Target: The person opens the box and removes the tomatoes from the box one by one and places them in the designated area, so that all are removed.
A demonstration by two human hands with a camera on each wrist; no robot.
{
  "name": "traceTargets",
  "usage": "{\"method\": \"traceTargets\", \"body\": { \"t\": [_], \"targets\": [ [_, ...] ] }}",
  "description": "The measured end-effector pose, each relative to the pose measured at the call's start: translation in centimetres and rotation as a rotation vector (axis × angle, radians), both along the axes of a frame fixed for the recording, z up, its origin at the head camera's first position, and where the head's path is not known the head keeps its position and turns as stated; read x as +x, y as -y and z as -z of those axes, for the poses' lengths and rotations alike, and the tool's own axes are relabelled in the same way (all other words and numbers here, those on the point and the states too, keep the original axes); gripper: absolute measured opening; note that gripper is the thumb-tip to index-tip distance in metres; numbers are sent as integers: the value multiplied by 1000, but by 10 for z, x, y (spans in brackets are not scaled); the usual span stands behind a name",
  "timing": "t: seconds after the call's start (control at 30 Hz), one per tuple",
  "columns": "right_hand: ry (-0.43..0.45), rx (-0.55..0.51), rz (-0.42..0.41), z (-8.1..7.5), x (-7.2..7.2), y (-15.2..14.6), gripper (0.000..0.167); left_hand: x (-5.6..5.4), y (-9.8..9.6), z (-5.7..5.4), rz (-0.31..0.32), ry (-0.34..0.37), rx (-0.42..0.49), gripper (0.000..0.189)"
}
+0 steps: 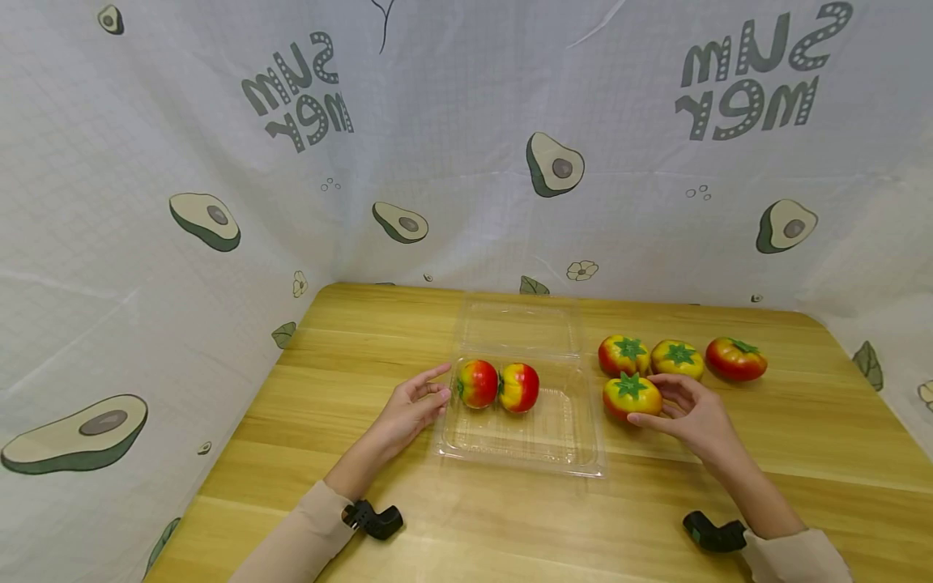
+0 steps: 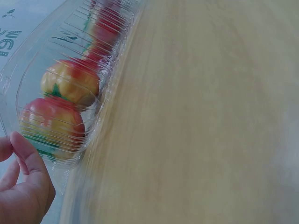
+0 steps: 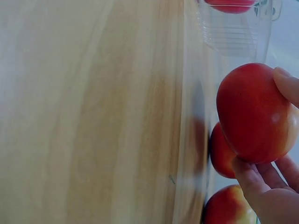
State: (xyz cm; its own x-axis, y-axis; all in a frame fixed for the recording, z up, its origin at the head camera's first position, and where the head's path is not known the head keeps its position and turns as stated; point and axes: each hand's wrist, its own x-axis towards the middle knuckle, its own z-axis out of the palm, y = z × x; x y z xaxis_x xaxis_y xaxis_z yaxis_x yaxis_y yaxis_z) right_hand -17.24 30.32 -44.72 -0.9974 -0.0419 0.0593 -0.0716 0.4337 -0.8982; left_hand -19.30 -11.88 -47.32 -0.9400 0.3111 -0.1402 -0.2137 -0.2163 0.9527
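Note:
My right hand (image 1: pixel 692 413) holds a red-and-yellow toy tomato (image 1: pixel 631 397) with a green star-shaped top, thumb on one side and fingers on the other. In the right wrist view that tomato (image 3: pixel 252 114) is lifted off the table. My left hand (image 1: pixel 411 409) is at the left edge of a clear plastic clamshell box (image 1: pixel 521 463). Its thumb and a finger pinch the box's rim in the left wrist view (image 2: pixel 30 182). Inside the box, two toy tomatoes, a left one (image 1: pixel 478 384) and a right one (image 1: pixel 519 387), lie on their sides in the back left.
Behind the held tomato stand a red-yellow tomato (image 1: pixel 623 355), a yellower one (image 1: pixel 678 358) and a redder one (image 1: pixel 736 359). The box's lid (image 1: pixel 521 326) lies folded back on the wooden table (image 1: pixel 328 389). A printed cloth (image 1: pixel 466 146) hangs around the table's back and sides.

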Motion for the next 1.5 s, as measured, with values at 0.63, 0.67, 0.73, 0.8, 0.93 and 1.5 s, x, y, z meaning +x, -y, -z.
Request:
{"method": "traceTargets", "body": {
  "t": [0.63, 0.67, 0.73, 0.8, 0.93, 1.5],
  "targets": [
    [39, -56, 4, 8, -2, -4, 67, 0, -1, -2, 3, -4, 0, 54],
    [42, -63, 8, 9, -2, -4, 67, 0, -1, -2, 4, -4, -1, 54],
    [47, -75, 13, 9, -2, -3, 67, 0, -1, -2, 4, -3, -1, 54],
    [54, -77, 19, 9, -2, -3, 67, 0, -1, -2, 3, 0, 0, 54],
    [66, -58, 31, 8, -2, -2, 68, 0, -1, -1, -1, 4, 1, 54],
    [63, -70, 21, 10, -2, -5, 68, 0, -1, 0, -8, 1, -2, 53]
  ]
}}
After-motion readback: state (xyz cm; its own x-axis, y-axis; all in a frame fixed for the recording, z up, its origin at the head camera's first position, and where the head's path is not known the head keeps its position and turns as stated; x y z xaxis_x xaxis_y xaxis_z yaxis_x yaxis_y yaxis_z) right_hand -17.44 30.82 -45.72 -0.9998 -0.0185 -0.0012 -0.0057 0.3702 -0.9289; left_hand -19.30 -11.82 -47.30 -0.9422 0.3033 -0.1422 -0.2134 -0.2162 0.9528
